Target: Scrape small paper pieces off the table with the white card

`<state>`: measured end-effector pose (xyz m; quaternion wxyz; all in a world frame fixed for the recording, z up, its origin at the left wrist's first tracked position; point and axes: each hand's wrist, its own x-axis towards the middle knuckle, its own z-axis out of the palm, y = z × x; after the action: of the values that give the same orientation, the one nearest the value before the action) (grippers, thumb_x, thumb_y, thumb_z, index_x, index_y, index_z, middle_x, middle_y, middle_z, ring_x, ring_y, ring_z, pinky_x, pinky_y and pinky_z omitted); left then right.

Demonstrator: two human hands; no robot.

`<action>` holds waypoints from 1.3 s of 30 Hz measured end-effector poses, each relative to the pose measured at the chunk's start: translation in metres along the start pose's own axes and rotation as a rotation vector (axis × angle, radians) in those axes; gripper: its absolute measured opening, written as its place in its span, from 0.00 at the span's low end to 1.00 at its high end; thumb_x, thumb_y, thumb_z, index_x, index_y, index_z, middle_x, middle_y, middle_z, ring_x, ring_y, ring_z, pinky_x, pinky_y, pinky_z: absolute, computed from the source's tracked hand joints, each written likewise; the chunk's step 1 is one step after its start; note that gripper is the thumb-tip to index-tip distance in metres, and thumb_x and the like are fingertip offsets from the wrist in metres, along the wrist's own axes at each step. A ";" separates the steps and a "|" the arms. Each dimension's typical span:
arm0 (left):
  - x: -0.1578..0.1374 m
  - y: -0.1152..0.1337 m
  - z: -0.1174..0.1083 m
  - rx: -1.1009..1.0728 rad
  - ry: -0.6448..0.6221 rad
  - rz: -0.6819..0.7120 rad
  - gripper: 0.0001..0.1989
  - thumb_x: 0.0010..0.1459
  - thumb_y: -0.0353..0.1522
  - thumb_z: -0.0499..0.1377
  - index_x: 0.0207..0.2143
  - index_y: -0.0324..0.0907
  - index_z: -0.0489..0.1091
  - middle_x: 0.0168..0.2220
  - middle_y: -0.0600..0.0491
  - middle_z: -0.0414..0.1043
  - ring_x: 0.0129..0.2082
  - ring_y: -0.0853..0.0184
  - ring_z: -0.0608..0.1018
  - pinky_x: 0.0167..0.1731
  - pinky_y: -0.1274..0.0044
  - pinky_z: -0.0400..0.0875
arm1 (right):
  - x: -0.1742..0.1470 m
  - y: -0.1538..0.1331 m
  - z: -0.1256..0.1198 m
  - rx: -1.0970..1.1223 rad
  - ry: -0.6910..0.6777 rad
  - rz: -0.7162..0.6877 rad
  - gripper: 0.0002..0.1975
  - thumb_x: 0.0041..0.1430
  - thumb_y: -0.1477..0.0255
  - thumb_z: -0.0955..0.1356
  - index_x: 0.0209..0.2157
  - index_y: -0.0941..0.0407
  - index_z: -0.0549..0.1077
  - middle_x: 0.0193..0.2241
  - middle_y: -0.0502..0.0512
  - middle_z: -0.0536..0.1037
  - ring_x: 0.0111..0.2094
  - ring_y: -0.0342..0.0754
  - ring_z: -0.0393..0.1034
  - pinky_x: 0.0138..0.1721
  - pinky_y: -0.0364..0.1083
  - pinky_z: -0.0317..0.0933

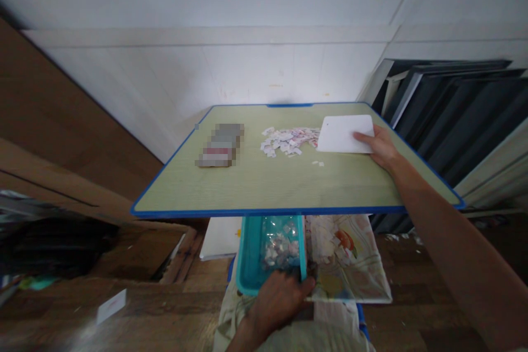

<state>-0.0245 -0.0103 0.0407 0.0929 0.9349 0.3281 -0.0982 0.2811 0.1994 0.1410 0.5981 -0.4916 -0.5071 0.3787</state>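
Note:
Over the light green table, my right hand (383, 146) pinches the right edge of a white rectangular board (345, 133), thumb on top. The board's left edge reaches the right side of a pile of small printed paper pieces (286, 141). Below the table's front edge, my left hand (280, 294) is closed over the near right corner of a teal plastic basket (251, 275). Its fingertips are partly hidden inside the rim. Small pieces and clear plastic bags (280, 245) lie in the basket.
A blurred-out grey pack (220, 146) rests on the left of the blue-edged table (256, 190). Under it, a patterned cloth-like sheet (330, 280) lies right of the basket. Dark panels (466, 115) lean at right; cardboard (61, 121) stands left. A white card (111, 306) shows lower left.

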 end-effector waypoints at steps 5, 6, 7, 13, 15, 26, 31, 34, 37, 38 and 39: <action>-0.001 0.000 -0.001 0.004 0.000 0.006 0.10 0.58 0.37 0.49 0.42 0.46 0.61 0.26 0.51 0.69 0.26 0.61 0.72 0.23 0.75 0.63 | -0.003 -0.002 0.005 -0.029 -0.048 -0.004 0.19 0.37 0.67 0.70 0.36 0.54 0.69 0.36 0.51 0.74 0.37 0.51 0.68 0.40 0.51 0.61; -0.001 0.000 -0.001 0.004 -0.003 0.007 0.11 0.58 0.37 0.48 0.42 0.46 0.60 0.26 0.51 0.69 0.26 0.61 0.72 0.23 0.75 0.63 | -0.003 -0.002 0.004 -0.025 -0.034 -0.009 0.19 0.37 0.67 0.70 0.36 0.54 0.69 0.37 0.51 0.74 0.37 0.51 0.68 0.40 0.51 0.61; -0.001 0.000 -0.001 0.004 -0.004 0.009 0.11 0.58 0.37 0.48 0.43 0.45 0.60 0.26 0.51 0.69 0.26 0.61 0.72 0.23 0.75 0.63 | -0.002 -0.002 0.004 -0.019 -0.013 -0.017 0.20 0.37 0.67 0.70 0.37 0.54 0.69 0.38 0.51 0.73 0.38 0.51 0.68 0.40 0.51 0.61; -0.001 0.000 -0.001 0.009 0.013 0.009 0.11 0.57 0.39 0.49 0.42 0.47 0.60 0.26 0.52 0.69 0.26 0.61 0.72 0.23 0.74 0.64 | 0.002 -0.001 -0.002 -0.014 0.023 0.007 0.18 0.37 0.69 0.70 0.35 0.54 0.69 0.37 0.51 0.74 0.36 0.51 0.69 0.39 0.52 0.62; -0.001 0.000 0.000 0.010 0.014 0.008 0.12 0.57 0.40 0.49 0.42 0.47 0.60 0.25 0.52 0.69 0.25 0.61 0.72 0.23 0.74 0.63 | 0.002 0.000 -0.002 -0.016 0.013 0.025 0.17 0.36 0.70 0.70 0.34 0.54 0.70 0.35 0.51 0.74 0.35 0.51 0.69 0.39 0.52 0.62; -0.001 0.000 -0.002 0.001 -0.016 0.001 0.12 0.58 0.40 0.48 0.42 0.46 0.61 0.25 0.51 0.69 0.26 0.61 0.72 0.23 0.75 0.63 | 0.001 -0.001 -0.004 -0.024 0.051 -0.007 0.17 0.36 0.71 0.69 0.34 0.54 0.70 0.36 0.51 0.74 0.36 0.52 0.68 0.40 0.53 0.61; -0.001 0.000 -0.001 0.011 -0.019 0.006 0.11 0.58 0.39 0.49 0.42 0.46 0.60 0.27 0.51 0.69 0.27 0.61 0.72 0.24 0.74 0.63 | 0.001 -0.002 -0.005 0.006 0.060 -0.027 0.17 0.37 0.71 0.69 0.35 0.53 0.69 0.36 0.50 0.73 0.35 0.51 0.69 0.40 0.53 0.61; -0.001 0.000 0.000 0.010 -0.023 -0.006 0.12 0.57 0.38 0.49 0.43 0.46 0.60 0.26 0.52 0.68 0.27 0.61 0.72 0.25 0.74 0.63 | 0.001 -0.001 -0.005 -0.031 0.019 0.025 0.15 0.37 0.70 0.70 0.33 0.54 0.70 0.34 0.51 0.74 0.34 0.52 0.69 0.38 0.53 0.62; -0.001 0.000 0.000 -0.004 -0.033 -0.009 0.14 0.56 0.40 0.51 0.43 0.45 0.61 0.26 0.51 0.69 0.27 0.61 0.72 0.26 0.75 0.63 | 0.001 -0.001 -0.004 -0.017 0.008 0.026 0.15 0.36 0.70 0.70 0.32 0.54 0.70 0.34 0.50 0.74 0.34 0.51 0.69 0.39 0.53 0.62; -0.001 0.000 -0.001 -0.010 -0.033 -0.006 0.14 0.56 0.40 0.51 0.44 0.45 0.61 0.27 0.51 0.69 0.27 0.61 0.72 0.26 0.75 0.63 | 0.001 -0.001 -0.003 -0.006 0.016 0.016 0.16 0.36 0.70 0.70 0.33 0.54 0.70 0.35 0.50 0.74 0.34 0.51 0.69 0.39 0.53 0.62; -0.001 0.000 -0.002 -0.017 -0.029 -0.003 0.14 0.56 0.40 0.50 0.44 0.45 0.61 0.27 0.50 0.69 0.28 0.61 0.72 0.26 0.75 0.63 | 0.001 -0.001 -0.003 0.002 0.024 0.006 0.16 0.36 0.70 0.70 0.33 0.54 0.70 0.35 0.50 0.74 0.34 0.51 0.69 0.39 0.52 0.62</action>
<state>-0.0252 -0.0104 0.0424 0.1053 0.9321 0.3288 -0.1093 0.2840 0.1993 0.1422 0.6037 -0.4970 -0.4981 0.3748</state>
